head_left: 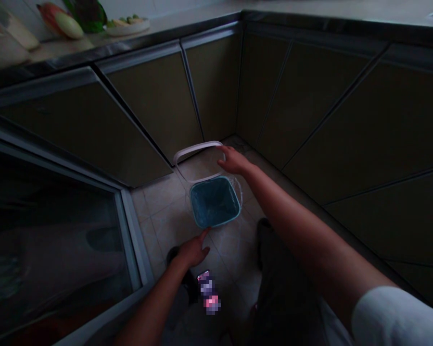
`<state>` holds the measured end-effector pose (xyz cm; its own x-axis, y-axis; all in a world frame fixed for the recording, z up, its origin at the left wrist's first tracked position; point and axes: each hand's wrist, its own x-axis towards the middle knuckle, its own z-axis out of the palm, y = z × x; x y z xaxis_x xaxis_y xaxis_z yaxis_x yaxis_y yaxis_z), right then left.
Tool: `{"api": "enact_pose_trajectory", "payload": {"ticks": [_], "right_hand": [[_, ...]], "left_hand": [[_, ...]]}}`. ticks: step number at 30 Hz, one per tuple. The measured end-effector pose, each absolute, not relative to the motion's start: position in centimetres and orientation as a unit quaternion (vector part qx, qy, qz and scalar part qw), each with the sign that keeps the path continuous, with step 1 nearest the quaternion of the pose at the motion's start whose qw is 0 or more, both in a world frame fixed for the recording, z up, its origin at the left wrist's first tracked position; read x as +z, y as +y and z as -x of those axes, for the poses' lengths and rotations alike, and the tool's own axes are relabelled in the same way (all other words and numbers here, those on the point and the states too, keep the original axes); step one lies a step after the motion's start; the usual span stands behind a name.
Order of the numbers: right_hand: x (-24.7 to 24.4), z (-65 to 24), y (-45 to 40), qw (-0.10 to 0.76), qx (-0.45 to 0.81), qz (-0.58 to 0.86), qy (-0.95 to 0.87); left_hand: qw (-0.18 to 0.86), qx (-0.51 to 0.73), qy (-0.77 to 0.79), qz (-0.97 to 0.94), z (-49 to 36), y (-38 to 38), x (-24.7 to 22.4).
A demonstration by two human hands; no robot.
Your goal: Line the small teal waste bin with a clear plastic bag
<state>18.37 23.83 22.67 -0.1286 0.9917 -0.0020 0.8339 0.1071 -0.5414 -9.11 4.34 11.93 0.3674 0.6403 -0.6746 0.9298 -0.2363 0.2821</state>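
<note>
A teal trash bin [215, 202] stands on the tiled floor in the middle of the head view. Thin clear plastic, which looks like a bag, hangs over its side at the right. My right hand [234, 160] grips the right side of a white rim ring [198, 146], tilted up beyond the bin's far edge. Close to the bin's near rim is my left hand [194, 251], its index finger stretched out to the rim and its thumb apart. Whether that fingertip presses on the rim I cannot tell.
Dark cabinets [155, 91] meet in a corner behind the bin. A glass-fronted door [57, 230] stands at the left. On the floor [159, 206] between my feet lies a lit phone [207, 288]. Food and a plate [128, 26] sit on the counter.
</note>
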Motion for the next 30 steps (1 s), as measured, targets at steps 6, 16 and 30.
{"api": "enact_pose_trajectory", "payload": {"ticks": [6,16,30], "right_hand": [[22.4,-18.4,24.1,0.184,0.216,0.636,-0.717],[21.3,-19.2,24.4,0.182,0.227,0.646,-0.706],[6.1,-24.9,19.4,-0.046,0.477,0.743,-0.468]], "left_hand": [[0.334,-0.212,0.529,-0.751,8.8,4.2,12.3],[0.417,0.180,0.687,-0.567,11.0,10.5,9.0],[0.582,0.192,0.739,-0.280,15.1,16.1,1.8]]}}
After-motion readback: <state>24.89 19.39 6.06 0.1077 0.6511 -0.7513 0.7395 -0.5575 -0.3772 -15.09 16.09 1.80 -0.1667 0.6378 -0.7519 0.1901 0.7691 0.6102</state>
